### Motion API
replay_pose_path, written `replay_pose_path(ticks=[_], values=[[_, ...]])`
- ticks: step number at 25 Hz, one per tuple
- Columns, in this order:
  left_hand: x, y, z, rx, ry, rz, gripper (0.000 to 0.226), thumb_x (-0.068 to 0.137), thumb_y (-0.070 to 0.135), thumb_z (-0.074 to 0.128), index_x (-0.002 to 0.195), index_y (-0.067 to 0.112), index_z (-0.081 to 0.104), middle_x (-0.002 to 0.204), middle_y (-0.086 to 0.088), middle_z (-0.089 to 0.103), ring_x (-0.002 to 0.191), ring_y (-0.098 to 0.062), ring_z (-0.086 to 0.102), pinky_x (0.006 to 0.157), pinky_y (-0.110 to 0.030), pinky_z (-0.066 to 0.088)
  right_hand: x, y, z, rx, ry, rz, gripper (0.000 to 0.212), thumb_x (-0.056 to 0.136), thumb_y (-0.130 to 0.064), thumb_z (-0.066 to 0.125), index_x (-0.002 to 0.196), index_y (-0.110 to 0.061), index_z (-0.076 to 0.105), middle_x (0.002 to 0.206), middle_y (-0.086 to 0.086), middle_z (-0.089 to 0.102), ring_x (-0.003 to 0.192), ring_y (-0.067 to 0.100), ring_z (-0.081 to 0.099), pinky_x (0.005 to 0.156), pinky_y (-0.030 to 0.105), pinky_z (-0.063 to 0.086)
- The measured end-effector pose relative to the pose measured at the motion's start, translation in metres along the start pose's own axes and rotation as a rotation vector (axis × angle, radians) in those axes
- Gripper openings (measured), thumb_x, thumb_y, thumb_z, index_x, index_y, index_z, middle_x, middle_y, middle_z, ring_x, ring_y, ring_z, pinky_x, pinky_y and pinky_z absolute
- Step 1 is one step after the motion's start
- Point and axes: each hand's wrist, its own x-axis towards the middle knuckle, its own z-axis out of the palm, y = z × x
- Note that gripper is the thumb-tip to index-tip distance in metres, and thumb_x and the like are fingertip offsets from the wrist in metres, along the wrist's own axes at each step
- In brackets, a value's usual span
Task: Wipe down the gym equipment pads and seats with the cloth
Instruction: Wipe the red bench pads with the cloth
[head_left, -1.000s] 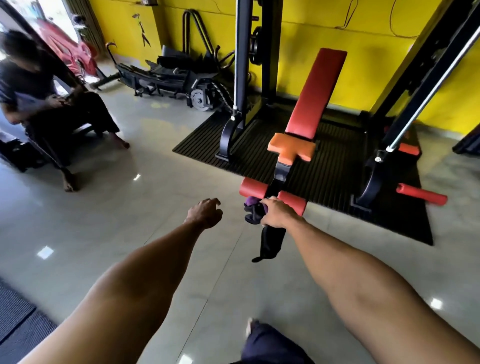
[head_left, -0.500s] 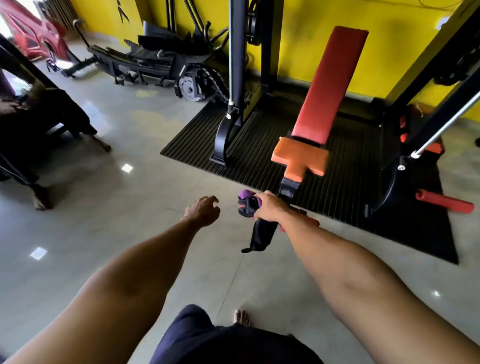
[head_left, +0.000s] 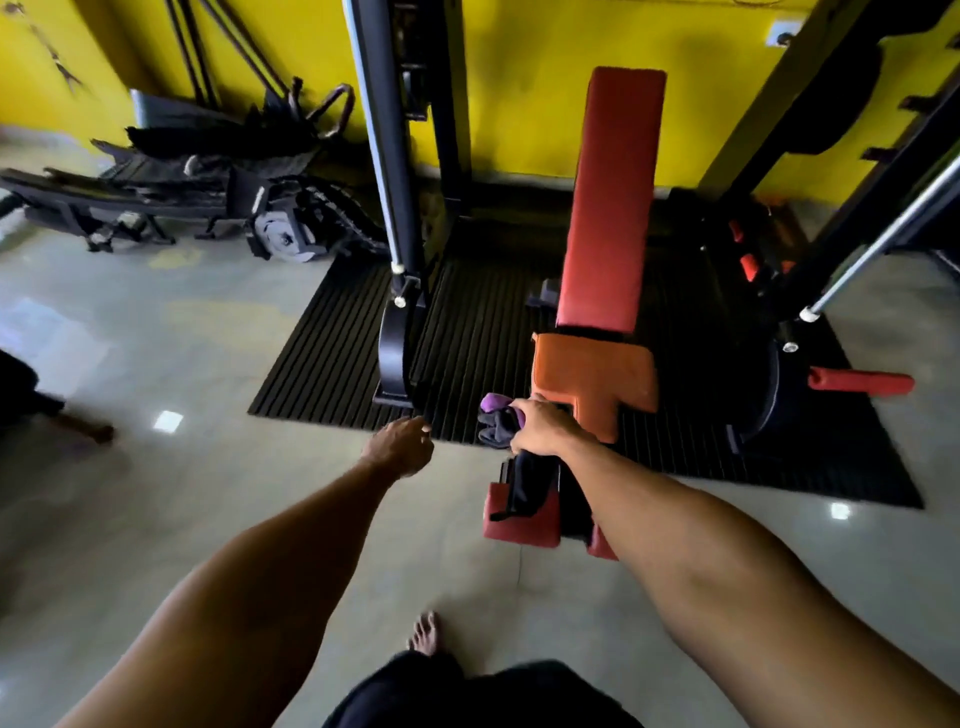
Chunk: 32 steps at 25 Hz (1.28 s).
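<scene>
Cloth (head_left: 497, 426): dark fabric with a purple patch, bunched in the right hand (head_left: 543, 428), whose fingers curl round it. A dark tail hangs below the fist, in front of the red foot rollers (head_left: 519, 525).

Location: held in the air just beside the near left corner of the orange seat pad (head_left: 592, 379) (whether it touches the pad cannot be told).

Left hand (head_left: 400, 447): holds nothing, fingers loosely curled, over the near edge of the rubber mat (head_left: 337, 353), apart from both cloth and pads.

Bearing: the seat pad lies just ahead and to the right of the gripping hand. The red back pad (head_left: 613, 208) rises beyond it, its long axis running away from the person toward the yellow wall (head_left: 519, 104).

Judgement: the right hand is the nearer one to both pads, so a short carry forward and rightward should land the cloth on the seat. Strokes on the back pad would best run lengthwise.
</scene>
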Motion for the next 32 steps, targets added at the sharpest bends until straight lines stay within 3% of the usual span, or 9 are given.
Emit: replay_pose_path(ticks=[4,8,13,19,32], values=[[0.102,-0.017,-0.072,0.037,-0.002,0.074,0.034,0.098,0.027,0.050,0.130,0.022,0.060,0.134,-0.008,0.061,0.120,-0.032,0.059,0.093,-0.041,0.049,0.070,-0.030,-0.042,0.075,0.053,0.059,0.069,0.071,-0.019,0.080,0.135,-0.022,0.057,0.129,0.004,0.052,0.114,0.028,0.059,0.089,0.038,0.052],[0.191,0.000,-0.117,0.048,-0.004,0.163,0.038,0.101,0.029,0.047,0.137,0.023,0.054,0.141,-0.006,0.056,0.123,-0.027,0.057,0.097,-0.041,0.048,0.139,-0.037,-0.089,0.088,0.097,0.104,0.076,0.072,-0.020,0.081,0.142,-0.022,0.053,0.141,0.005,0.047,0.129,0.030,0.051,0.100,0.042,0.049],[0.313,0.035,-0.163,0.041,-0.002,0.248,0.040,0.100,0.029,0.046,0.139,0.025,0.052,0.145,-0.002,0.053,0.125,-0.023,0.056,0.099,-0.044,0.049,0.233,-0.028,-0.159,0.106,0.187,0.154,0.080,0.074,-0.020,0.081,0.147,-0.023,0.048,0.138,0.006,0.049,0.121,0.031,0.057,0.097,0.045,0.053],[0.420,0.088,-0.221,0.047,0.030,0.297,0.040,0.101,0.031,0.043,0.139,0.026,0.053,0.145,0.000,0.052,0.128,-0.024,0.053,0.101,-0.043,0.048,0.315,-0.015,-0.244,0.159,0.269,0.180,0.075,0.075,-0.015,0.077,0.145,-0.020,0.051,0.142,0.007,0.048,0.124,0.030,0.055,0.094,0.042,0.053],[0.666,0.190,-0.308,0.151,0.004,0.445,0.042,0.102,0.034,0.043,0.143,0.025,0.049,0.149,-0.004,0.046,0.132,-0.028,0.050,0.102,-0.044,0.046,0.493,0.036,-0.399,0.188,0.451,0.258,0.059,0.077,-0.010,0.079,0.132,-0.015,0.061,0.130,0.010,0.056,0.116,0.033,0.060,0.088,0.037,0.052]])
